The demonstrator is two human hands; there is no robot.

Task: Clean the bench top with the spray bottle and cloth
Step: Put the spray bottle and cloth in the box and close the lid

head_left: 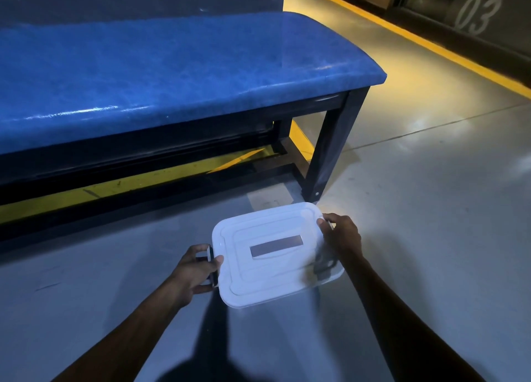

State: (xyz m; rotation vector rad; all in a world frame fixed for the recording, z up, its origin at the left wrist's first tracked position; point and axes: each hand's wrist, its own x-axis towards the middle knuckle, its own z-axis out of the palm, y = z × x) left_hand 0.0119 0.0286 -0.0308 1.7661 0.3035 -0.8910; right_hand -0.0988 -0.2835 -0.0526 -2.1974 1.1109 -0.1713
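"03" in pale numerals on dark wall panel [477,13], top rt.

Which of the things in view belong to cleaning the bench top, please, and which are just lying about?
For the job:
- blue padded bench top
- white lidded plastic box, gripped at its side latches by the left hand and the right hand; its contents are hidden

Just there:
- yellow floor stripe
- dark panel marked 03

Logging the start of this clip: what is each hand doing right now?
Left hand: grips the latch at the white box lid's left edge.
Right hand: grips the lid's right edge.
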